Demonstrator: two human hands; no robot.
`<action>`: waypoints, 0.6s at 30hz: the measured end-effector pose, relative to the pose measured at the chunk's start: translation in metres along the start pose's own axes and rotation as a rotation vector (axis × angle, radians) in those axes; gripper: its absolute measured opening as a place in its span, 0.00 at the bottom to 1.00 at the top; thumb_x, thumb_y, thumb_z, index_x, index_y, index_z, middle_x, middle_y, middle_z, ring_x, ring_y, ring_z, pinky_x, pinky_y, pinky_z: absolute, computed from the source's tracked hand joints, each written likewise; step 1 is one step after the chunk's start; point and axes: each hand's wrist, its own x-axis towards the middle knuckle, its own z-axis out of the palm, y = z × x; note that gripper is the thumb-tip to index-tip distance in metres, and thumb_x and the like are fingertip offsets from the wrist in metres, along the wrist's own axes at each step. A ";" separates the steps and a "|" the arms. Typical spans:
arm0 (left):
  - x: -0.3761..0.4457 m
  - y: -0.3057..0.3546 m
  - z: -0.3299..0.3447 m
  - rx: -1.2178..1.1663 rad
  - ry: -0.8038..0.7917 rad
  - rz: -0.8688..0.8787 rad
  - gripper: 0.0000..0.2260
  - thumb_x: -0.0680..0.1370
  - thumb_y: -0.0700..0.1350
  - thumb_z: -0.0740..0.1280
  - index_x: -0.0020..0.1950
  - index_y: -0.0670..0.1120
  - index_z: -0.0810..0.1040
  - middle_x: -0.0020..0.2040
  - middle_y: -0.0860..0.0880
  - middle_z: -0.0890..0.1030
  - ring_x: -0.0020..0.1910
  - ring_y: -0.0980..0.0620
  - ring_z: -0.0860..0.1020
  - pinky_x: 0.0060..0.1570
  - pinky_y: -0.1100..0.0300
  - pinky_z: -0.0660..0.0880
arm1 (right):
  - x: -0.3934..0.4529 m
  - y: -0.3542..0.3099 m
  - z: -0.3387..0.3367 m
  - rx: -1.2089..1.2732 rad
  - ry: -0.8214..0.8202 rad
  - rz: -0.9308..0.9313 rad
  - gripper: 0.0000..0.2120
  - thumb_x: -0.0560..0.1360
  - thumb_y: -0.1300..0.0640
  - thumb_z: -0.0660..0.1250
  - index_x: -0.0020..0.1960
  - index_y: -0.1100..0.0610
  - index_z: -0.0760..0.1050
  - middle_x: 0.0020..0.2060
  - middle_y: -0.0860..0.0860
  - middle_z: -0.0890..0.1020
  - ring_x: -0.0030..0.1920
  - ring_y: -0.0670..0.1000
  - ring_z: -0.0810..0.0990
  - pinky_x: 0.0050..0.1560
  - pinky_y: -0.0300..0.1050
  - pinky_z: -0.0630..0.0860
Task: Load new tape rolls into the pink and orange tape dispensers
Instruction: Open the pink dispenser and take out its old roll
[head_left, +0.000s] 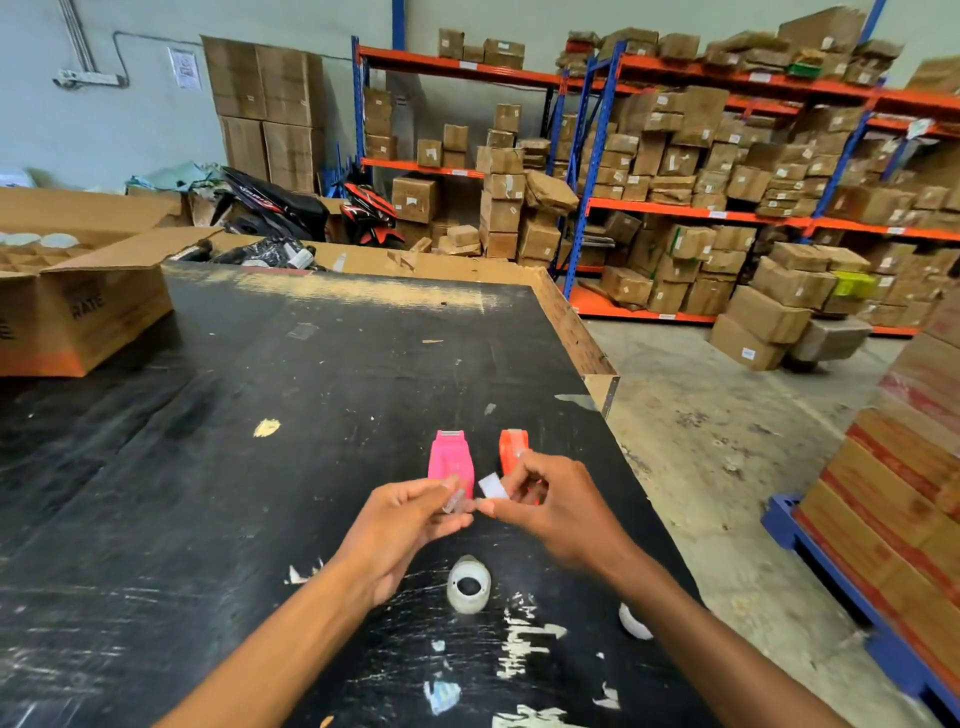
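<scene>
The pink tape dispenser (451, 460) stands on the black desk (260, 415) just left of the orange tape dispenser (514, 449), both a little beyond the person's hands. The near end of each is hidden behind the fingers, so whether either holds a roll cannot be told. The pink one shows a smooth top and a pale cutter strip at its far end; the orange one is narrower and partly covered by the right hand.

The left hand (405, 525) pinches a small clear piece (453, 501), too blurred to name. The right hand (550, 506) pinches a small white flap (493, 487), perhaps a tape end, though that is hard to make out. The two hands almost touch at the fingertips.

Nearer, between the forearms, a whitish tape roll (469, 584) lies on the desk, its dark core hole facing up. A second white object (635, 621), half hidden by the right forearm, sits at the desk's right edge.

An open cardboard box (88, 306) stands at the far left of the desk.
</scene>
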 end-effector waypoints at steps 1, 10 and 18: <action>-0.001 -0.001 -0.002 -0.028 0.013 -0.001 0.09 0.77 0.37 0.65 0.49 0.32 0.81 0.42 0.37 0.83 0.35 0.51 0.84 0.43 0.63 0.83 | -0.002 0.004 -0.004 -0.127 -0.088 0.030 0.13 0.65 0.52 0.78 0.35 0.56 0.75 0.29 0.45 0.76 0.30 0.43 0.71 0.34 0.42 0.70; -0.021 -0.002 -0.010 -0.082 0.014 -0.029 0.09 0.74 0.32 0.67 0.52 0.30 0.79 0.42 0.39 0.84 0.41 0.44 0.86 0.41 0.63 0.83 | -0.024 0.013 -0.004 -0.671 -0.517 0.119 0.10 0.67 0.49 0.75 0.41 0.54 0.78 0.40 0.47 0.76 0.42 0.51 0.76 0.36 0.44 0.68; -0.029 -0.006 -0.021 -0.057 0.094 -0.009 0.06 0.75 0.32 0.66 0.49 0.35 0.81 0.42 0.41 0.85 0.39 0.51 0.85 0.39 0.66 0.82 | -0.013 -0.015 0.010 -0.591 -0.504 0.067 0.23 0.69 0.43 0.72 0.58 0.54 0.75 0.50 0.51 0.81 0.48 0.52 0.77 0.45 0.48 0.72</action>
